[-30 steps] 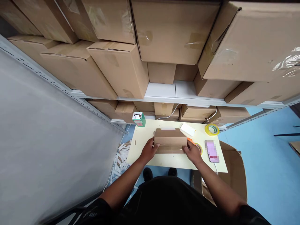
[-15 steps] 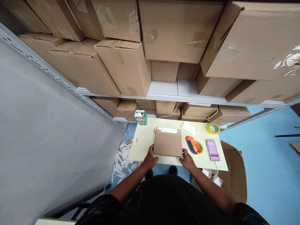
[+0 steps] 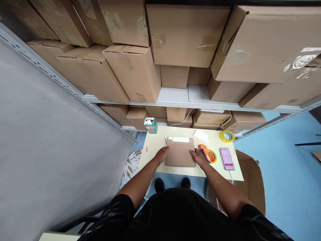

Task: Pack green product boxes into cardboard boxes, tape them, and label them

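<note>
Left hand [image 3: 162, 154] and right hand [image 3: 198, 157], seen from the head camera, clasp opposite sides of a brown carton [image 3: 180, 156] over a pale table [image 3: 153, 148]. Right of the carton sit an orange tape dispenser [image 3: 205, 153] and a yellow tape roll [image 3: 221, 137]; a green box [image 3: 151, 126] stands beyond the carton's left corner.

A black short-sleeved fabric top [image 3: 185, 217] is worn with black round-toed shoes [image 3: 159, 185]; small pale lettering [image 3: 112, 214] marks the left sleeve [image 3: 124, 202]. The left hand [image 3: 161, 155] and right hand [image 3: 199, 157] are bare.
</note>
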The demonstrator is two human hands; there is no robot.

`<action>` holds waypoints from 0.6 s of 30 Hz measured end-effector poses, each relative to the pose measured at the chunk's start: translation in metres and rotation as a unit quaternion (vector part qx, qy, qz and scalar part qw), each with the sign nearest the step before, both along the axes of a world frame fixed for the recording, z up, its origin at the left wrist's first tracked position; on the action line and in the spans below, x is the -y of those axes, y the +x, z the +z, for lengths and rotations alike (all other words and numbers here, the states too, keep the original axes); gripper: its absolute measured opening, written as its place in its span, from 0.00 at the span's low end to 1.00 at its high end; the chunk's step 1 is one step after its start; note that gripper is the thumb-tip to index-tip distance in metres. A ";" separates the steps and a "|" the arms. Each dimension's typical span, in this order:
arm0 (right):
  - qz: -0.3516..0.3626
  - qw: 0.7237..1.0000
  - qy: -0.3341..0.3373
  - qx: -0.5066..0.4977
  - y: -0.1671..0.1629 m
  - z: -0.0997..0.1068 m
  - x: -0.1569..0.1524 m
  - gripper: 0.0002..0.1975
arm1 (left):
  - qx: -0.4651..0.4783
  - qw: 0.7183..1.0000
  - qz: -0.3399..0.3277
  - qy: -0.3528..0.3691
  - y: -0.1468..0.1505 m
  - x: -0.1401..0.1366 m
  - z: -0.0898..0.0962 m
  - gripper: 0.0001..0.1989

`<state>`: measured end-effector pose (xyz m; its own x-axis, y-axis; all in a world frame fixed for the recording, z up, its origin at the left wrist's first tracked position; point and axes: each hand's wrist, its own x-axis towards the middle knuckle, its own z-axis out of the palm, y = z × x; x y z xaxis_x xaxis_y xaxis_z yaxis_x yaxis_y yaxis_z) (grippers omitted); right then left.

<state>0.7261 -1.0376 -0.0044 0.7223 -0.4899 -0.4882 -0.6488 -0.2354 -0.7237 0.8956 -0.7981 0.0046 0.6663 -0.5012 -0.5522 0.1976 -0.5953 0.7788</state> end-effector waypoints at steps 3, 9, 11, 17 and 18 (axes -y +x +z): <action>-0.029 0.998 -0.001 0.058 -0.008 0.007 -0.005 0.25 | 0.074 0.996 0.007 -0.045 -0.015 -0.005 0.003 0.23; -0.022 0.988 0.012 0.154 -0.048 -0.014 -0.015 0.29 | 0.094 0.992 0.032 -0.081 -0.052 -0.038 -0.026 0.39; -0.026 0.990 0.031 0.138 -0.059 -0.025 -0.017 0.29 | 0.095 0.993 0.027 -0.057 -0.058 -0.048 -0.035 0.39; -0.121 0.973 0.145 0.135 -0.066 -0.026 -0.013 0.22 | -0.030 0.993 0.059 -0.096 -0.051 -0.068 -0.025 0.25; -0.118 0.973 0.152 0.127 -0.063 -0.021 -0.013 0.23 | -0.056 0.990 0.074 -0.107 -0.049 -0.069 -0.020 0.26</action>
